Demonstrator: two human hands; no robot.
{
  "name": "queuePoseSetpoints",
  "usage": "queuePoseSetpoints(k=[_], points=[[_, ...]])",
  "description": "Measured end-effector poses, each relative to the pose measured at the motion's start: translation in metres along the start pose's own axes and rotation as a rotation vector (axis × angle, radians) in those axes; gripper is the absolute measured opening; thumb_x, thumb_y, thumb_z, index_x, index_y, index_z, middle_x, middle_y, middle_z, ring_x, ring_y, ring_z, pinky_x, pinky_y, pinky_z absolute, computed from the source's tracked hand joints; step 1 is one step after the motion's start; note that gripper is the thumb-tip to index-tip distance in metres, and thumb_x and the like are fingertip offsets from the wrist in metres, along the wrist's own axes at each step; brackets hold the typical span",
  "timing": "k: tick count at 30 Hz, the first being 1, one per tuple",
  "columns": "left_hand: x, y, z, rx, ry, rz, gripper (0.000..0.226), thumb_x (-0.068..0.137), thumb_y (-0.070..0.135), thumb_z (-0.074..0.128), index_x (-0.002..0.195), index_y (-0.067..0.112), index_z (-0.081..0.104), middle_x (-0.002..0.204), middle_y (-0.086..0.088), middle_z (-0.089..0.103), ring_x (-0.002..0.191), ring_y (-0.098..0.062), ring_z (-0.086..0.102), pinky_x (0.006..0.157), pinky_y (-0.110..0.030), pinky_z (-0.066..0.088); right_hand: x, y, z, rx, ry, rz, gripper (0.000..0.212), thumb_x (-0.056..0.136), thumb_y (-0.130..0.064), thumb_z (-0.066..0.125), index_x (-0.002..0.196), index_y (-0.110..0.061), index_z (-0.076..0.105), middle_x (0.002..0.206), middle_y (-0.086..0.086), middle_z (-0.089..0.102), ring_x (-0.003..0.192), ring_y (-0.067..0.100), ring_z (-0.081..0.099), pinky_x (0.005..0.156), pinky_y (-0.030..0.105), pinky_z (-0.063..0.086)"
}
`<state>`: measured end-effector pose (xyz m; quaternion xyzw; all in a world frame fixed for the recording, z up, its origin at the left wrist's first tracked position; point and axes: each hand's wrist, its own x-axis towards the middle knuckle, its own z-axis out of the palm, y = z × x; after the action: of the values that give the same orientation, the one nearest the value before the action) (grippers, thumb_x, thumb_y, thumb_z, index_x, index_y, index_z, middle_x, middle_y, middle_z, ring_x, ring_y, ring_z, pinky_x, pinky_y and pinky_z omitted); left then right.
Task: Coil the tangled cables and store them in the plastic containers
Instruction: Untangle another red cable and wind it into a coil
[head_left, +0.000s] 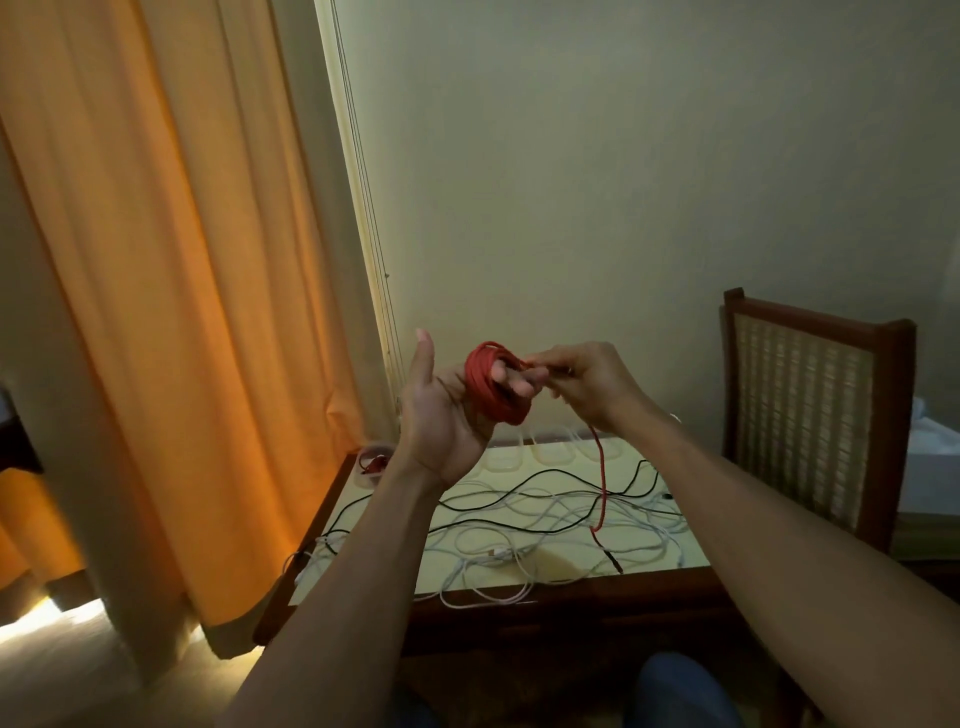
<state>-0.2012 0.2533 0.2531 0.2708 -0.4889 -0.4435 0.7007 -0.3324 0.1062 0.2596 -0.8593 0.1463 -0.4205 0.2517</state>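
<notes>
Head view: at nine o'clock the orange curtain (156, 270) hangs down close to the table's left edge, so we have little swing room that way. Beside it, on the far-left corner of the table (623, 590), a small container (370, 470) already has a red lead in it. Above the table, at centre, our left hand (441, 415) is raised with the thumb upright and its fingers pushed through the wound red cable (491, 387); they serve as a spool and do not clamp it. At three o'clock of that coil our right hand (587, 387) pinches the same cable between thumb and fingertips. From this pinch the loose tail (601, 483) drops toward six o'clock, its plug end lying among the white cables (498, 553) and a black cable (545, 471) spread tangled on the tabletop. We judge the coiling of this cable nearly finished. The next move calls for lifting the tail free of the tangle, wrapping the last turns, then sliding the coil off the fingers into one of the empty containers (553, 454) along the far edge at twelve o'clock. At three o'clock the chair (805, 415) stands against the table's right side, limiting the right elbow; the space above the table is open
</notes>
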Motion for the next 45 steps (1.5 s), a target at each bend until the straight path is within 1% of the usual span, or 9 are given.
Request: queuePoseSetpoints(k=[3, 6, 10, 18, 26, 32, 35, 39, 45], points=[[0.006, 0.001, 0.002, -0.233, -0.015, 0.086, 0.088, 0.101, 0.070, 0.019, 0.099, -0.003, 0.069, 0.111, -0.029, 0.071, 0.131, -0.037, 0.058, 0.111, -0.040, 0.045, -0.014, 0.006, 0.008, 0.000, -0.058, 0.051, 0.024, 0.091, -0.008, 0.072, 0.089, -0.031, 0.077, 0.066, -0.006, 0.068, 0.052, 0.004, 0.054, 0.058, 0.021, 0.048], [0.014, 0.002, 0.000, -0.182, 0.041, 0.167, 0.085, 0.105, 0.062, 0.020, 0.127, -0.010, 0.058, 0.135, -0.031, 0.061, 0.137, -0.035, 0.053, 0.121, -0.043, 0.036, -0.028, 0.008, 0.014, -0.015, -0.099, 0.074, 0.013, 0.095, -0.014, 0.069, 0.102, -0.018, 0.078, 0.068, 0.000, 0.069, 0.053, 0.000, 0.055, 0.060, 0.017, 0.047], [0.019, -0.002, -0.006, 0.235, 0.238, 0.249, 0.074, 0.107, 0.056, 0.018, 0.133, 0.000, 0.060, 0.134, -0.016, 0.067, 0.133, -0.026, 0.057, 0.122, -0.046, 0.034, -0.037, 0.003, 0.015, -0.177, -0.126, -0.033, 0.016, 0.095, -0.019, 0.069, 0.107, -0.014, 0.078, 0.079, -0.019, 0.066, 0.070, -0.010, 0.060, 0.067, 0.006, 0.040], [0.016, -0.010, -0.031, 1.110, 0.240, 0.139, 0.075, 0.101, 0.068, 0.014, 0.111, 0.028, 0.076, 0.114, 0.001, 0.073, 0.111, -0.014, 0.064, 0.106, -0.043, 0.049, -0.023, -0.013, -0.005, -0.438, -0.061, -0.400, 0.016, 0.090, -0.022, 0.068, 0.097, -0.013, 0.079, 0.075, 0.000, 0.061, 0.069, 0.012, 0.052, 0.063, 0.025, 0.037], [-0.007, -0.002, -0.022, 0.813, -0.003, -0.125, 0.101, 0.104, 0.061, -0.004, 0.096, -0.001, 0.076, 0.095, -0.016, 0.078, 0.095, -0.032, 0.073, 0.082, -0.041, 0.047, -0.010, -0.014, -0.030, -0.286, 0.081, -0.352, 0.012, 0.088, -0.017, 0.077, 0.097, -0.010, 0.081, 0.087, -0.005, 0.076, 0.078, 0.000, 0.065, 0.072, 0.009, 0.047], [-0.013, -0.003, -0.005, 0.388, -0.114, -0.123, 0.100, 0.103, 0.063, 0.001, 0.089, -0.009, 0.069, 0.082, -0.027, 0.072, 0.103, -0.050, 0.068, 0.100, -0.065, 0.040, -0.021, -0.004, -0.014, 0.088, 0.021, 0.000, 0.012, 0.093, -0.019, 0.071, 0.101, -0.024, 0.078, 0.075, -0.020, 0.071, 0.066, -0.007, 0.060, 0.067, 0.011, 0.044], [-0.012, 0.000, 0.003, 0.200, -0.099, -0.051, 0.096, 0.104, 0.061, 0.004, 0.082, -0.004, 0.071, 0.077, -0.023, 0.070, 0.097, -0.038, 0.070, 0.095, -0.047, 0.050, -0.029, -0.006, -0.003, 0.152, 0.007, 0.014, 0.022, 0.096, -0.017, 0.066, 0.101, -0.037, 0.075, 0.065, -0.007, 0.064, 0.058, -0.001, 0.049, 0.059, 0.017, 0.040], [-0.011, 0.006, 0.009, -0.080, -0.054, 0.041, 0.082, 0.104, 0.058, 0.019, 0.092, -0.003, 0.073, 0.093, -0.023, 0.074, 0.115, -0.038, 0.066, 0.098, -0.038, 0.054, -0.043, -0.010, 0.005, 0.040, -0.012, -0.015, 0.020, 0.098, -0.014, 0.064, 0.114, -0.012, 0.076, 0.061, -0.033, 0.061, 0.063, -0.012, 0.056, 0.064, 0.006, 0.040], [-0.001, 0.005, 0.009, -0.193, -0.007, 0.177, 0.062, 0.109, 0.036, 0.027, 0.138, -0.015, 0.048, 0.139, -0.034, 0.056, 0.137, -0.038, 0.053, 0.118, -0.042, 0.040, -0.060, -0.022, 0.011, -0.210, -0.101, -0.074, 0.021, 0.101, -0.029, 0.061, 0.084, -0.022, 0.072, 0.053, -0.015, 0.054, 0.052, 0.002, 0.048, 0.053, 0.014, 0.032]])
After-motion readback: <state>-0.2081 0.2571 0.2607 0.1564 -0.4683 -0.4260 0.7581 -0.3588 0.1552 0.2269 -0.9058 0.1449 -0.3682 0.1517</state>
